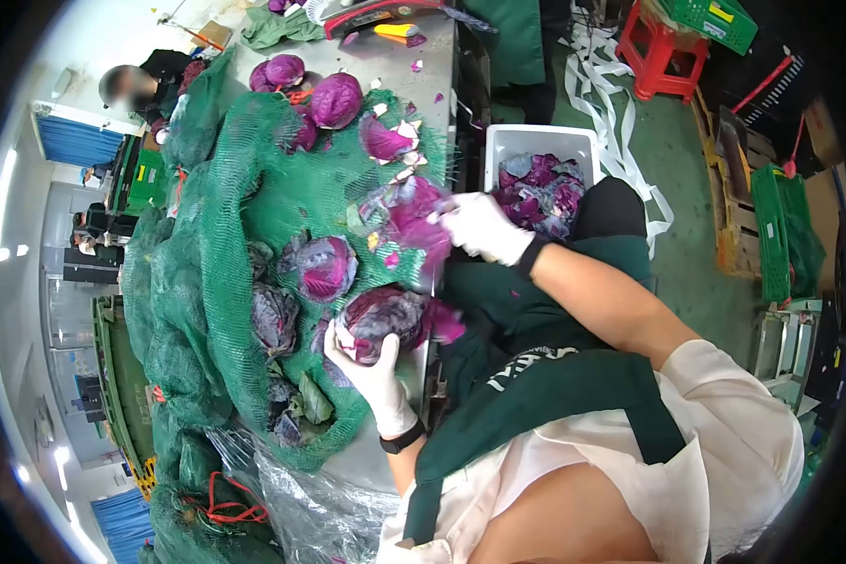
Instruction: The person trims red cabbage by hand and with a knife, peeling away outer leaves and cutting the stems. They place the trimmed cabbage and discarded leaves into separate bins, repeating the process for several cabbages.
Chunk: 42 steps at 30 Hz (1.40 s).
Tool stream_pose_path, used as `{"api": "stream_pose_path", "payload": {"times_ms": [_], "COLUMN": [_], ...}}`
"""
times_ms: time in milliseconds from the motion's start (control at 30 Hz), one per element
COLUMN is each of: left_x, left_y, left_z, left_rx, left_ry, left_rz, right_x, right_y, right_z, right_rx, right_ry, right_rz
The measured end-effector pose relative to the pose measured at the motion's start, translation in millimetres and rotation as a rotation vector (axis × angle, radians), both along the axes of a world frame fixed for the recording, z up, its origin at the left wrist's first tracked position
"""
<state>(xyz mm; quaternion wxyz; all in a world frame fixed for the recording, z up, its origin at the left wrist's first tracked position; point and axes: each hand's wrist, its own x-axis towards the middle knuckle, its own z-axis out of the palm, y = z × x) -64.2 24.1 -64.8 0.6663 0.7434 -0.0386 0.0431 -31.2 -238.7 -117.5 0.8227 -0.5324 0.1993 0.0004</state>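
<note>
My left hand (374, 371), in a white glove, grips a red cabbage (382, 322) from its near side, thumb and fingers spread round it. A loose purple leaf (445, 321) sticks out from that cabbage at the table's edge. My right hand (484, 228), also gloved, is closed at the fingertips on a red cabbage leaf (418, 221), which is smeared by motion. Beside the held head lie a partly peeled red cabbage (321, 267) and a darker one (274, 318). Green netting (338, 202) lies under them.
Trimmed purple heads (336, 101) and leaf scraps (385, 139) lie farther along the metal table (430, 89), near a yellow-handled tool (397, 30). A white bin (541, 138) of leaves stands by my leg. Filled net sacks (174, 273) line the other side. A red stool (663, 56) stands beyond.
</note>
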Motion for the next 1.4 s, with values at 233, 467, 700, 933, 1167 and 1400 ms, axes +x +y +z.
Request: {"api": "stream_pose_path", "payload": {"times_ms": [233,467,700,933,1167,1400], "left_x": [9,25,42,51,43,34], "left_y": [-32,-38,-13,17,-3,-26], "left_z": [10,8,18,28,39,27], "left_rx": [0.228,0.437,0.251,0.326,0.242,0.42], "left_ry": [-0.232,-0.336,-0.049,-0.026,0.03,-0.104], "left_rz": [-0.038,-0.17,-0.221,-0.512,-0.558,-0.357], "right_x": [-21,-16,-2,-10,-1,-3], "right_y": [-37,29,1,-13,33,35], "right_z": [49,70,24,52,60,47], "right_rx": [-1.041,-0.906,-0.769,-0.728,-0.661,-0.948], "right_ry": [-0.255,-0.617,-0.506,-0.337,-0.396,-0.56], "right_rz": [-0.106,0.358,0.263,0.155,0.471,0.222]}}
